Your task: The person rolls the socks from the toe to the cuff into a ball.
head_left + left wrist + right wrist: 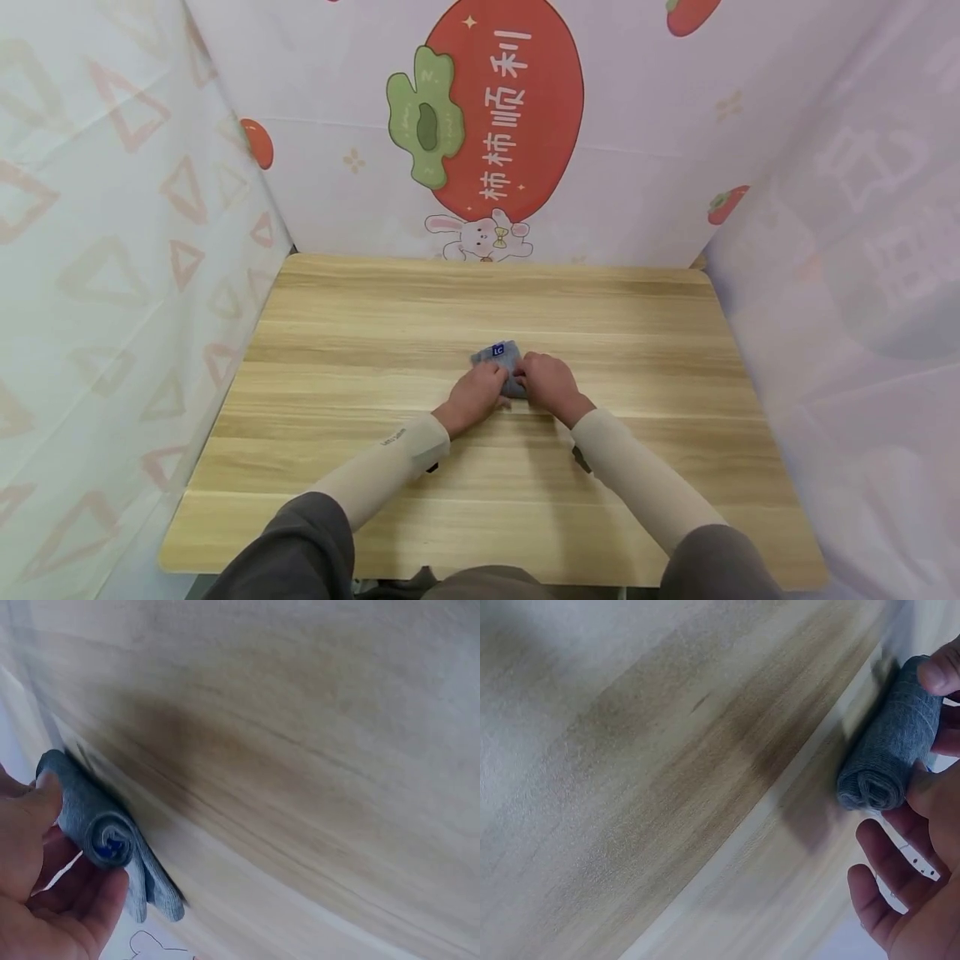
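Observation:
A pair of grey-blue socks (512, 351) with a dark blue "LC" label lies on the table, partly rolled up. In the left wrist view the spiral end of the roll (111, 838) shows, and flat sock ends stick out beyond it. My left hand (476, 395) holds one end of the roll between thumb and fingers. At the other end my right hand (551, 383) grips the roll with its thumb on top. The right wrist view shows the rolled cloth (895, 746) as a tight cylinder, with the right hand's outer fingers loosely spread beside it.
The wooden table (360, 317) spreads out around the hands. A printed cloth backdrop (630, 167) stands behind its far edge, and hanging cloth walls (112, 292) flank it left and right.

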The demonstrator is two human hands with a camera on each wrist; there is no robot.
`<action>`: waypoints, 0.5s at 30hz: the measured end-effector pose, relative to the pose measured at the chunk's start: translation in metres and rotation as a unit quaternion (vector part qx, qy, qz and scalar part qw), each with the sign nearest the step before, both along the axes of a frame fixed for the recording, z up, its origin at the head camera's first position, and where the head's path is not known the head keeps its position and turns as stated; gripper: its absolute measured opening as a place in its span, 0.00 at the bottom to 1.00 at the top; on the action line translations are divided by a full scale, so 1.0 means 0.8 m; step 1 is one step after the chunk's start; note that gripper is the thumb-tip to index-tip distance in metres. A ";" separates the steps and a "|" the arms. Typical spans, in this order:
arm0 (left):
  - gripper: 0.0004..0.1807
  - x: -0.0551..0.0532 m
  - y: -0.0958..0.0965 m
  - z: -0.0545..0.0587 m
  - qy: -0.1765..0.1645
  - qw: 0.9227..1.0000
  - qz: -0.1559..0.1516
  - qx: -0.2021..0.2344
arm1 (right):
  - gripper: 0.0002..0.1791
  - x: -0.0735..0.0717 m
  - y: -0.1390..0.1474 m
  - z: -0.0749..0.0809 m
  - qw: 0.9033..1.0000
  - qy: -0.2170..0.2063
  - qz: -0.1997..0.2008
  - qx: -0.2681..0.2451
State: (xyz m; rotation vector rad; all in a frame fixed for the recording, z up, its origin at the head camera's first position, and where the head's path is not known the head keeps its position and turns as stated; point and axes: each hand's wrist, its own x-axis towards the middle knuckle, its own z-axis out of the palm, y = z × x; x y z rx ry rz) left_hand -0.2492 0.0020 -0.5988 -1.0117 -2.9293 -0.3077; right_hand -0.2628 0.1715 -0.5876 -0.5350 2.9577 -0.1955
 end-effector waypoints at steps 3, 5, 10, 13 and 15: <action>0.24 0.002 0.001 -0.003 0.016 1.000 -0.005 -0.009 | 0.06 0.001 0.000 0.000 1.000 0.010 0.006 0.006; 0.23 0.002 0.004 -0.006 0.017 1.000 -0.001 -0.012 | 0.06 0.002 0.001 -0.003 1.000 0.014 0.008 0.001; 0.18 0.001 0.008 -0.009 -0.005 1.000 0.017 -0.007 | 0.07 0.008 0.010 -0.012 0.999 0.011 0.006 -0.044; 0.16 -0.001 0.010 -0.011 -0.006 1.000 0.029 -0.002 | 0.14 0.012 0.017 -0.013 0.998 0.012 0.018 -0.053; 0.15 -0.003 0.011 -0.012 -0.007 0.999 0.034 -0.001 | 0.19 0.014 0.021 -0.014 0.999 0.015 0.030 -0.043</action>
